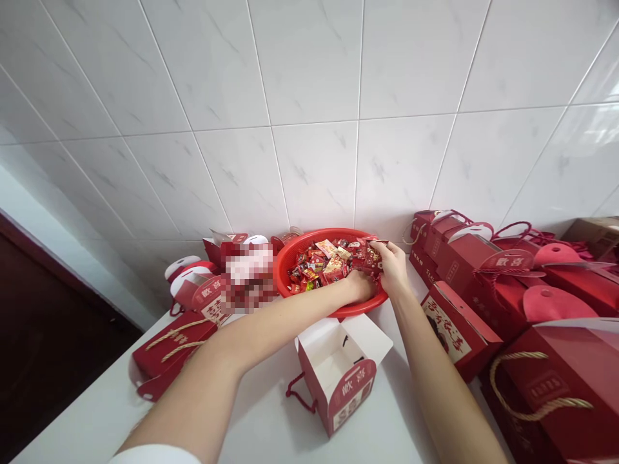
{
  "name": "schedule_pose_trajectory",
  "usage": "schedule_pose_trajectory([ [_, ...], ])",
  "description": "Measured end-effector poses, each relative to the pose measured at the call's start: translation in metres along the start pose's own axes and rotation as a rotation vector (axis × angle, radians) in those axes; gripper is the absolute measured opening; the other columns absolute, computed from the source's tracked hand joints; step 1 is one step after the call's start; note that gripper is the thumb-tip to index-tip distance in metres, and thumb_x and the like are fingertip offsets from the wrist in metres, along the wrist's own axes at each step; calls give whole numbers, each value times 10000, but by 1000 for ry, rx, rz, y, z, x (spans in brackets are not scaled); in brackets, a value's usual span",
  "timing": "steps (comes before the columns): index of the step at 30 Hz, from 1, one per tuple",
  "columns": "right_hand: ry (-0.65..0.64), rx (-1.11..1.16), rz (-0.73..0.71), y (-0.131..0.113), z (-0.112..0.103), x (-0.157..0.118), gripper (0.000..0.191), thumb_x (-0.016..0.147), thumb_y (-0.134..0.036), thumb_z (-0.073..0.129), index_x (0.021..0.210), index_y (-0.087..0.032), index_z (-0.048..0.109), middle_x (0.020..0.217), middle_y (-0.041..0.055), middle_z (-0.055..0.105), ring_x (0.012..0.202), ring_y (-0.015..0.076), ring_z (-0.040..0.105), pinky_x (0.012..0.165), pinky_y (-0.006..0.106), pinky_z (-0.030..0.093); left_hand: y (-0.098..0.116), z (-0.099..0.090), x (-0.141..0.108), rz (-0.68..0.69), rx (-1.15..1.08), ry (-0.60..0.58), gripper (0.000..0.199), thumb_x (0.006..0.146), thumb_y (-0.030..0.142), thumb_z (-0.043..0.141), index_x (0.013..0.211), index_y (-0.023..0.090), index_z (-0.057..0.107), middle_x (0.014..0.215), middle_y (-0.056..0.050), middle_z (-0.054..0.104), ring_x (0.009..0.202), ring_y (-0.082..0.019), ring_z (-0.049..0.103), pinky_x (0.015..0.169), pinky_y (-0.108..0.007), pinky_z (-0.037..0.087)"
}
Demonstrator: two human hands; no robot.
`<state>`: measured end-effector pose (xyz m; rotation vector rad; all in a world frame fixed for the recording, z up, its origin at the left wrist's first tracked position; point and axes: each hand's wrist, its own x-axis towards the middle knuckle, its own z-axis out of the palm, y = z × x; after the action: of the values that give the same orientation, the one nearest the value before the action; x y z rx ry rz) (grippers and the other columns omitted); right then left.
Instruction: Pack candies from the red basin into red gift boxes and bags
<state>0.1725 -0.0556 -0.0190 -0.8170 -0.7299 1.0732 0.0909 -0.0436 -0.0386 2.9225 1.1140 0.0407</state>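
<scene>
A red plastic basket (283, 270) holds many small wrapped sweets (314, 264), mostly red. My left hand (362, 285) reaches down into its right side, the fingers hidden among the sweets and under a red packet. At the basket's right rim, my right hand (393, 261) grips a dark red patterned packet (368, 256) between thumb and fingers. In front of the basket stands an open red and white gift box (333, 367), its flaps spread and its white inside showing, with a dark red cord at its left side.
Red gift boxes (483, 277) with cord handles crowd the right side of the white table (271, 419). More red boxes (176, 345) lie at the left, beside a blurred patch. A tiled wall (314, 167) rises directly behind the basket.
</scene>
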Motion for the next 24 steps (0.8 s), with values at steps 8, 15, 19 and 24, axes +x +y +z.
schedule_pose_trajectory([
  [8, 7, 0, 29, -4, 3, -3, 198, 526, -314, 744, 649, -184, 660, 603, -14, 664, 552, 151, 599, 543, 266, 489, -22, -42, -24, -130, 73, -249, 245, 761, 201, 705, 1000, 162, 744, 1014, -128, 751, 908, -307, 706, 797, -360, 544],
  [15, 13, 3, 44, -3, 2, -1, 192, 512, -297, 746, 640, -180, 662, 600, -32, 648, 540, 124, 562, 526, 244, 462, -69, -68, -54, -268, 83, -37, 438, 779, 240, 693, 1214, 215, 649, 1269, -102, 649, 1161, -294, 621, 884, -333, 515],
  [19, 6, 21, 47, 0, 1, 1, 194, 513, -301, 754, 635, -187, 656, 599, -35, 649, 543, 124, 561, 523, 242, 455, -57, -67, -80, -112, 94, -59, 382, 800, 301, 685, 1176, 236, 704, 1292, -103, 624, 1164, -294, 608, 908, -336, 505],
  [24, 2, 9, 43, 0, 2, -1, 184, 505, -299, 745, 628, -185, 670, 589, -31, 648, 543, 123, 550, 527, 240, 443, -33, -57, -90, -110, 31, -446, 438, 833, 288, 629, 1267, 320, 683, 1108, -57, 740, 966, -273, 685, 768, -321, 515],
])
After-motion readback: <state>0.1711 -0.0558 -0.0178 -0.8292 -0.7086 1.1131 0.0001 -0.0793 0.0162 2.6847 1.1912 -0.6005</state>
